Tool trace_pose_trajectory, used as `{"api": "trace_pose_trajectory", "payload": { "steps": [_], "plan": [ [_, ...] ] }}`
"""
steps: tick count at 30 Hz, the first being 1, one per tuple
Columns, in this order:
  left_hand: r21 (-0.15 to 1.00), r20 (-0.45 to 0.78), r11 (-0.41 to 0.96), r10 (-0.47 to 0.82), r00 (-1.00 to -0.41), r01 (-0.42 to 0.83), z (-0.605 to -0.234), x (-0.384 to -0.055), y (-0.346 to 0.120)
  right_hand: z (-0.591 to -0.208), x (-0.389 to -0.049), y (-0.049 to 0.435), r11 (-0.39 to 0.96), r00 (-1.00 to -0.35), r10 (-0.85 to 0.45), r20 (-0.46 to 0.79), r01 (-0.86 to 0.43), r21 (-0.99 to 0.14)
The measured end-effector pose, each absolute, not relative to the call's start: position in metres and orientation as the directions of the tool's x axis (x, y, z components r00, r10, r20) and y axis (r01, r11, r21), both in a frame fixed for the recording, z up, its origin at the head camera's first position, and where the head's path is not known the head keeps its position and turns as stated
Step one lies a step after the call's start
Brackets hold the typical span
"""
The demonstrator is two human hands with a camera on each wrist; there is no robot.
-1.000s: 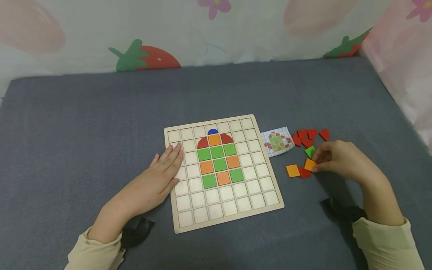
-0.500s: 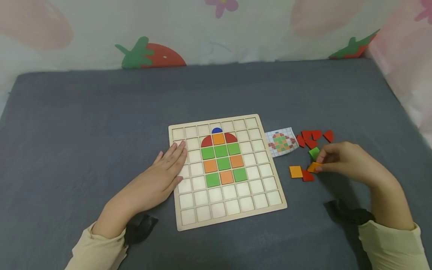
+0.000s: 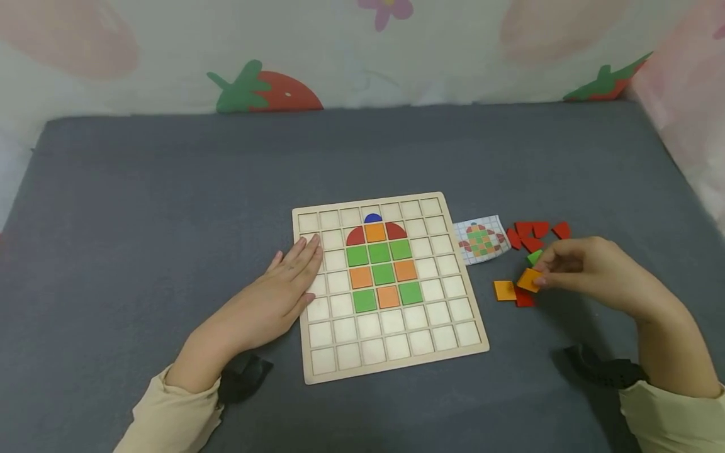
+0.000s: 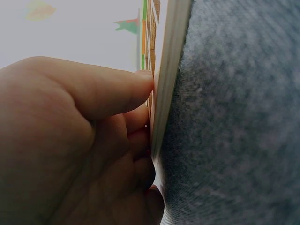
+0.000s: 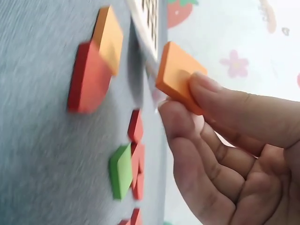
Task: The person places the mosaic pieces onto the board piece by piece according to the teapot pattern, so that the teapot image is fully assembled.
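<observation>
My right hand (image 3: pixel 600 280) pinches an orange square tile (image 5: pixel 180 75) between thumb and fingers, raised off the cloth in the right wrist view. My left hand (image 3: pixel 277 299) rests with straight fingers on the left edge of a wooden grid board (image 3: pixel 444 336). Set into the board's cells are green and orange squares, two red quarter-round pieces and a blue half-round piece (image 3: pixel 372 218). Beneath the held tile lie a second orange square (image 3: pixel 504 290) and a red piece (image 3: pixel 525 299). A green tile (image 3: pixel 534 257) is partly hidden behind my right fingers.
A printed pattern card (image 3: pixel 481 239) lies against the board's right side. Several red pieces (image 3: pixel 531 243) are scattered just beyond it. Grey cloth (image 3: pixel 170 189) covers the table, and a patterned curtain (image 3: pixel 442 56) hangs along the back.
My right hand tilts the orange tile, then holds it higher and turned more face-up. The whole head view has shifted slightly. My left hand stays on the board.
</observation>
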State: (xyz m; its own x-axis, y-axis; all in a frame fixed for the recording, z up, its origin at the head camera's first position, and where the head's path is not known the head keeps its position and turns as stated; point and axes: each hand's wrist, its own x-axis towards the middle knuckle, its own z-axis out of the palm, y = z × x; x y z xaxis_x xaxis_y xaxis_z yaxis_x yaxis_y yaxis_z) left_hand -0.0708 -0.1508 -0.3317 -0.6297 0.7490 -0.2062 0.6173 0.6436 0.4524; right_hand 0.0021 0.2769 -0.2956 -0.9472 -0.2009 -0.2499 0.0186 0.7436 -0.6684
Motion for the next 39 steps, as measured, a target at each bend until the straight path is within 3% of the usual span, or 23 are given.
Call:
{"api": "trace_pose_trajectory", "payload": {
  "steps": [9, 17, 31, 39],
  "plan": [
    [0.447, -0.2, 0.635, 0.757, -0.622, 0.629, -0.329, -0.072, -0.147, -0.286, -0.003, 0.247, 0.723, -0.951, -0.202, -0.233, 0.015, -0.691],
    [0.445, -0.208, 0.637, 0.757, -0.62, 0.629, -0.329, -0.072, -0.146, -0.296, -0.013, 0.204, 0.628, -0.921, -0.27, -0.28, 0.052, -0.777],
    [0.451, -0.195, 0.642, 0.749, -0.633, 0.62, -0.329, -0.069, -0.152, -0.31, -0.033, 0.136, 0.586, -0.836, -0.505, -0.214, -0.15, -0.797],
    [0.441, -0.186, 0.641, 0.75, -0.635, 0.628, -0.33, -0.07, -0.15, -0.31, -0.034, 0.111, 0.607, -0.81, -0.541, -0.227, -0.189, -0.772]
  ]
}}
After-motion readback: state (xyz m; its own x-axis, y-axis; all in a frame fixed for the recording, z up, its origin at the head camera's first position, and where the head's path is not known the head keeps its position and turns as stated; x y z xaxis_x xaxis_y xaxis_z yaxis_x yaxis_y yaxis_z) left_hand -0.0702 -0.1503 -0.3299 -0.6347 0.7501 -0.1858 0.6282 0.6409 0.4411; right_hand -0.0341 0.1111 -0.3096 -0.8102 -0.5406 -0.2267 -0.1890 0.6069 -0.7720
